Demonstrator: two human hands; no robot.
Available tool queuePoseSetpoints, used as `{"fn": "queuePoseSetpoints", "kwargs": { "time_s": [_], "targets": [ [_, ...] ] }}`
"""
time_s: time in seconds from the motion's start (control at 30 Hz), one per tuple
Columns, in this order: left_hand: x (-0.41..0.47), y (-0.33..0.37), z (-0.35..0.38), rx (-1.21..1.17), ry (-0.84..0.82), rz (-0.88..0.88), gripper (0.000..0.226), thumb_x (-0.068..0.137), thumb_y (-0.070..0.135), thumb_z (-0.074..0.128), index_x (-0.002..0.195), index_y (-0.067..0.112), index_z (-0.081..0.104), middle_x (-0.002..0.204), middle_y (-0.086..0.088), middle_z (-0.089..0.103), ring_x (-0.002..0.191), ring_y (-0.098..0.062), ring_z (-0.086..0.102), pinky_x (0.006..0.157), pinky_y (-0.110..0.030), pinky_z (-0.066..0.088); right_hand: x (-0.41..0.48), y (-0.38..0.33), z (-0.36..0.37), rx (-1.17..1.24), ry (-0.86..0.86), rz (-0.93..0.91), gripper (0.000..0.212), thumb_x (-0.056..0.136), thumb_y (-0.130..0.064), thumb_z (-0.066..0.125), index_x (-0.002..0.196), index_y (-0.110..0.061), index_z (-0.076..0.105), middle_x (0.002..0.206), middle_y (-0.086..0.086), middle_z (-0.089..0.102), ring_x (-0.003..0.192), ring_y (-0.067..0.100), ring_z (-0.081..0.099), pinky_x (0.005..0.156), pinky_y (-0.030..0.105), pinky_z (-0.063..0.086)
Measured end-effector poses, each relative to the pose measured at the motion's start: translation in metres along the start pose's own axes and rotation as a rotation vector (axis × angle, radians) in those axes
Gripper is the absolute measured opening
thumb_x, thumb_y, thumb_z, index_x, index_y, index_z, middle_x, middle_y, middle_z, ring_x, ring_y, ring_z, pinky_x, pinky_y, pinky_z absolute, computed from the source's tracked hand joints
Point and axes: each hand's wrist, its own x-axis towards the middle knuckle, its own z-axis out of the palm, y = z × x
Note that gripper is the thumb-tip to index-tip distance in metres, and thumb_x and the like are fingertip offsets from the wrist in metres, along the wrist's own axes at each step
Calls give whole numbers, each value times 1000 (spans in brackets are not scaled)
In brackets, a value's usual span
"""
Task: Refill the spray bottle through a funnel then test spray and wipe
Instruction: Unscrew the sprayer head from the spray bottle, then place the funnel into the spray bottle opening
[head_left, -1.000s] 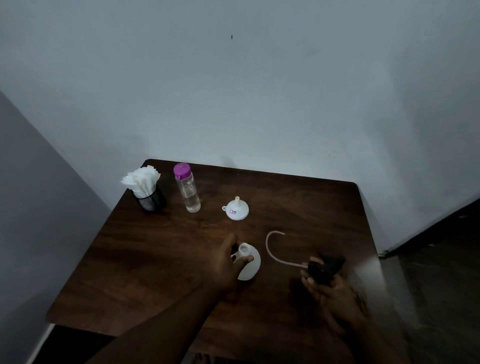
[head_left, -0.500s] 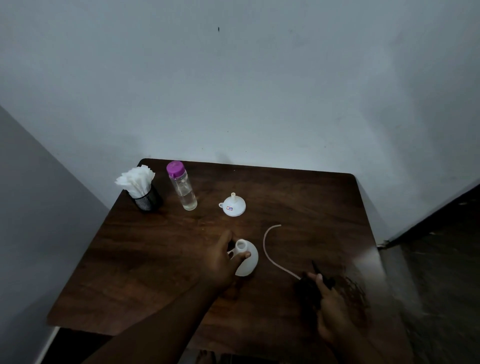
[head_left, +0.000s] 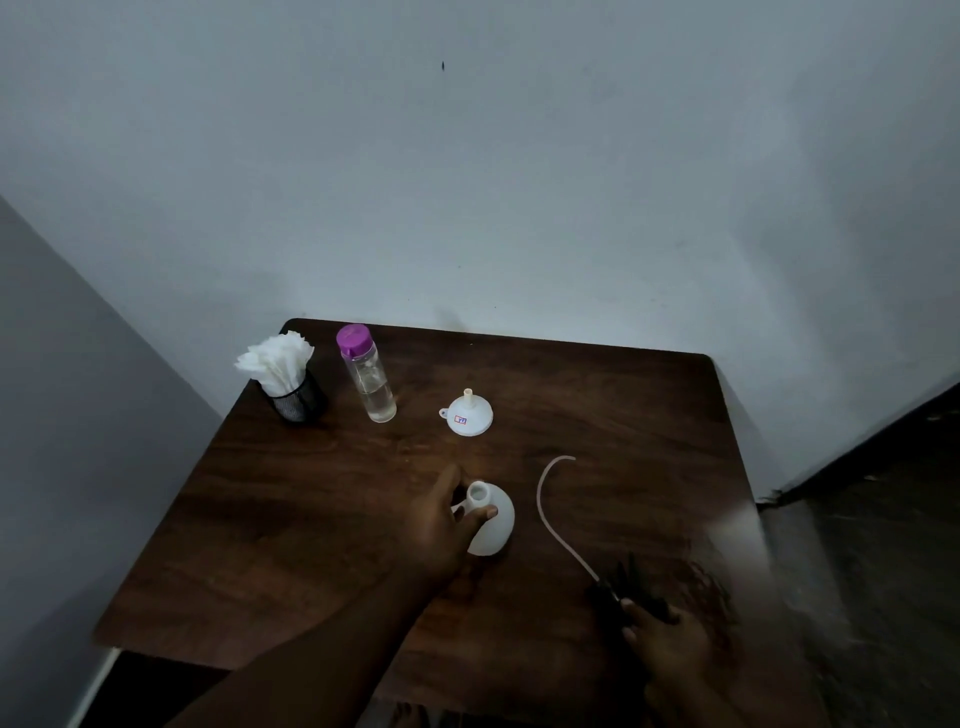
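Observation:
A white spray bottle body (head_left: 493, 522) stands uncapped on the dark wooden table (head_left: 291, 519), and my left hand (head_left: 441, 525) grips it around the neck. The black spray head (head_left: 626, 584) with its long pale dip tube (head_left: 550, 514) lies on the table at the right. My right hand (head_left: 662, 642) rests at the head's near end, fingers on it. A white funnel (head_left: 469, 414) sits upside down behind the bottle. A clear water bottle (head_left: 367, 375) with a purple cap stands further left.
A black mesh cup of white paper napkins (head_left: 283, 371) stands at the table's back left corner. Walls close in behind and to the left. The table's right edge drops to a dark floor (head_left: 883, 519).
My right hand has lowered the spray head from a raised grip down onto the table at the right. My left hand has stayed on the white bottle.

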Motion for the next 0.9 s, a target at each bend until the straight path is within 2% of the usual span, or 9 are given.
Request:
{"fn": "queuePoseSetpoints", "kwargs": {
  "time_s": [0.13, 0.27, 0.33, 0.43, 0.5, 0.57, 0.67, 0.77, 0.9],
  "targets": [
    [0, 0, 2, 5, 5, 13, 25, 85, 39, 78, 87, 29, 55, 83, 9, 64, 82, -10, 65, 71, -30, 54, 2, 1, -9, -101, -38, -91, 14, 76, -3, 84, 73, 5, 73, 60, 21, 68, 53, 26, 61, 49, 30, 43],
    [3, 3, 3, -12, 6, -7, 25, 86, 35, 78, 85, 28, 54, 82, 8, 64, 83, -9, 64, 70, -17, 49, 8, 11, -17, -229, -39, -116, 31, 70, -18, 91, 60, 4, 71, 54, 22, 67, 47, 31, 66, 53, 42, 54],
    [4, 5, 3, -14, -4, -8, 24, 86, 34, 77, 86, 28, 54, 84, 9, 64, 84, -7, 64, 70, -13, 46, 10, 14, -20, -349, 40, -210, 35, 70, -30, 89, 68, 0, 71, 66, 20, 71, 66, 33, 71, 69, 45, 58],
    [4, 6, 4, -33, -8, 5, 24, 87, 34, 77, 86, 28, 54, 80, 9, 62, 79, -6, 61, 68, -12, 42, -10, -6, -16, -454, 103, -482, 39, 77, -52, 70, 87, -15, 63, 88, 12, 65, 91, 30, 63, 86, 41, 49],
    [4, 6, 4, -30, -7, 9, 24, 87, 38, 76, 87, 28, 54, 80, 10, 62, 78, -7, 62, 68, -15, 45, -30, -35, -2, -377, 7, -587, 24, 85, -41, 72, 88, -20, 62, 89, 2, 65, 90, 29, 63, 80, 34, 46],
    [4, 5, 3, -48, -9, 6, 24, 87, 37, 76, 87, 27, 54, 81, 12, 63, 81, -8, 64, 69, -19, 50, -43, -68, 22, -336, -175, -680, 7, 91, -27, 71, 88, -24, 66, 86, -7, 67, 84, 14, 65, 71, 28, 46],
    [4, 7, 2, -50, -26, -3, 23, 88, 31, 76, 88, 27, 54, 84, 15, 63, 82, -5, 64, 70, -13, 47, -44, -115, 69, -387, -330, -829, 4, 94, -24, 67, 91, -27, 69, 86, -10, 68, 80, -1, 62, 69, 19, 46],
    [6, 4, 3, -61, -32, -14, 22, 88, 33, 77, 89, 26, 55, 85, 14, 64, 81, -6, 65, 69, -12, 46, -30, -153, 127, -428, -355, -905, 4, 90, -20, 71, 91, -24, 73, 88, -12, 70, 83, 3, 65, 75, 25, 52],
    [7, -1, 3, -46, -34, 13, 26, 86, 42, 76, 97, 40, 53, 96, 19, 66, 89, -6, 67, 76, -30, 55, -10, -185, 196, -587, -377, -1006, 15, 83, -19, 78, 97, -17, 75, 98, 1, 74, 91, 17, 67, 84, 30, 53]
  ]
}}
